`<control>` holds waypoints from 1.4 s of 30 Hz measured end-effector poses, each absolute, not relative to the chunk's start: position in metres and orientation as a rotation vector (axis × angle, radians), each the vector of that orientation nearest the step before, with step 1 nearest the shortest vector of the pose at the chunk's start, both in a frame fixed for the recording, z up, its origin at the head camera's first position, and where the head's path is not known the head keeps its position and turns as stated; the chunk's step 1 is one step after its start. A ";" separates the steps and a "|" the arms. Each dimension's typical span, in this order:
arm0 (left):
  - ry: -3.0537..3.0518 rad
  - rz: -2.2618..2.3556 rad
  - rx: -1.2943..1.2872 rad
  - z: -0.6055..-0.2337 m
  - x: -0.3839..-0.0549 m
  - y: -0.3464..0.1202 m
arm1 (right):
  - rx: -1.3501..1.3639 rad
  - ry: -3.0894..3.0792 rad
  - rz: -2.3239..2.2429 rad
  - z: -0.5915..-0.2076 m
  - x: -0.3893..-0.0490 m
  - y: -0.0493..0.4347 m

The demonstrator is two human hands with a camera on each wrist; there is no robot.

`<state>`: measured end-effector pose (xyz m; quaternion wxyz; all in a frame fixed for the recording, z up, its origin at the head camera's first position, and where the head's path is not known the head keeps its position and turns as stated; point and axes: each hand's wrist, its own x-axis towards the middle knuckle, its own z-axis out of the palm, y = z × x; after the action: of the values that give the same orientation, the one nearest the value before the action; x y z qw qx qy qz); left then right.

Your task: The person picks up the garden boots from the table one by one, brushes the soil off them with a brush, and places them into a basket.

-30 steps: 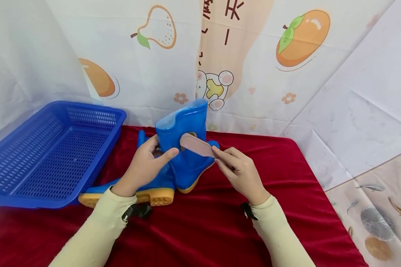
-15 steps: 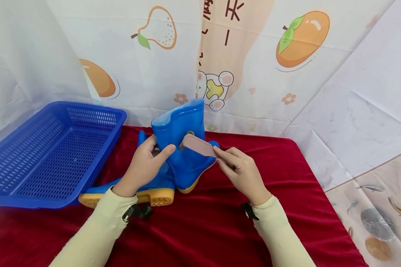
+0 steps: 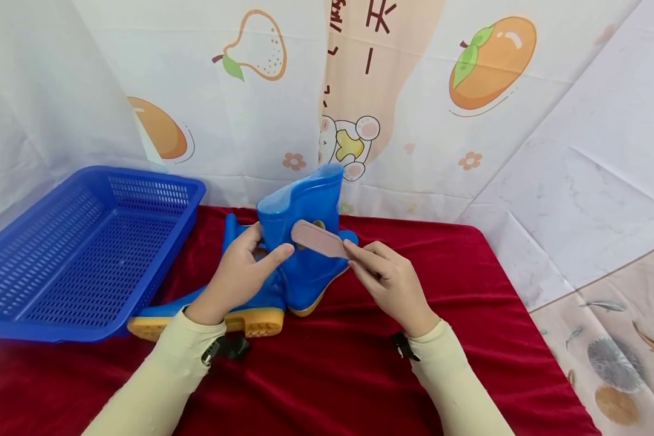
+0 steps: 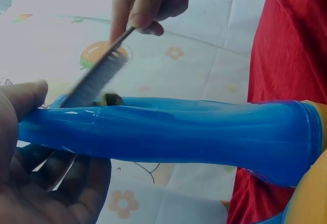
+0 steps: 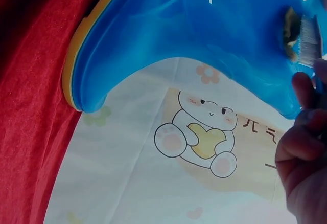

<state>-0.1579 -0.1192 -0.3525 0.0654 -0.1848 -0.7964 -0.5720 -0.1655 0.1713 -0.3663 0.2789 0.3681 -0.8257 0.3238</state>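
A blue rain boot (image 3: pixel 313 275) with a yellow sole stands tilted on the red cloth. My left hand (image 3: pixel 237 275) grips its shaft near the top, thumb on the near face and fingers behind. My right hand (image 3: pixel 389 281) pinches the end of a flat pinkish brush (image 3: pixel 318 239) between thumb and fingers. Its bristles (image 4: pixel 99 78) face the shaft, blurred in the left wrist view. Beside them a brownish-yellow patch (image 5: pixel 291 32) shows on the boot. A second blue boot (image 3: pixel 253 303) lies on its side, partly hidden by my left arm.
A blue perforated plastic basket (image 3: pixel 43 330) stands at the left, close to the lying boot's toe. Red cloth (image 3: pixel 327 375) covers the table. A white curtain printed with fruit (image 3: pixel 493 63) hangs directly behind.
The boot's shaft tips slightly left, then comes back to the right with my left hand. The brush shifts a little back and forth across the patch, still pinched in my right hand.
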 end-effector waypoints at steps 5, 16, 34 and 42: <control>-2.388 -1.743 -0.491 -0.352 -0.160 -0.121 | 0.918 -2.273 0.850 -0.367 -0.167 0.175; -2.372 -1.779 -0.441 -0.356 -0.162 -0.124 | 0.937 -2.290 0.843 -0.369 -0.169 0.175; -2.351 -1.755 -0.399 -0.360 -0.164 -0.123 | 0.883 -2.322 0.780 -0.370 -0.169 0.178; -2.349 -1.756 -0.385 -0.360 -0.165 -0.123 | 0.866 -2.333 0.780 -0.372 -0.170 0.178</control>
<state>-0.1649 -0.1234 -0.3599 0.0918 -0.1297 -0.7908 -0.5911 -0.1701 0.1778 -0.3717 0.2637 0.3202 -0.8630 0.2884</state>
